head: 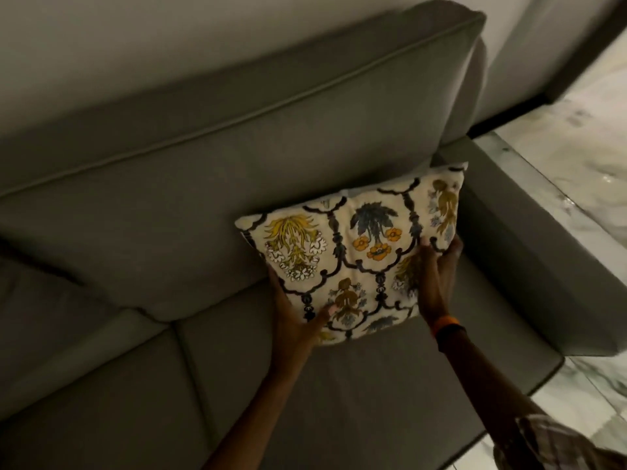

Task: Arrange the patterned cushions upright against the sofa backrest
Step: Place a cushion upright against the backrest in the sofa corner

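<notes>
A cream cushion (353, 252) printed with yellow, blue and orange flowers and dark scrollwork leans against the grey sofa backrest (237, 157) at the right end of the seat. Its lower edge rests on the seat cushion (339, 385). My left hand (295, 317) grips its lower left edge, thumb on the front face. My right hand (437, 276) holds the right side, fingers spread over the front and wrapped round the edge. An orange band sits on my right wrist. No other patterned cushion is in view.
The sofa's low right armrest (529, 252) stands just beside the cushion. A second grey seat section and a plain grey pillow (40, 300) lie to the left. Glossy marble floor (583, 147) runs along the right. A pale wall rises behind the sofa.
</notes>
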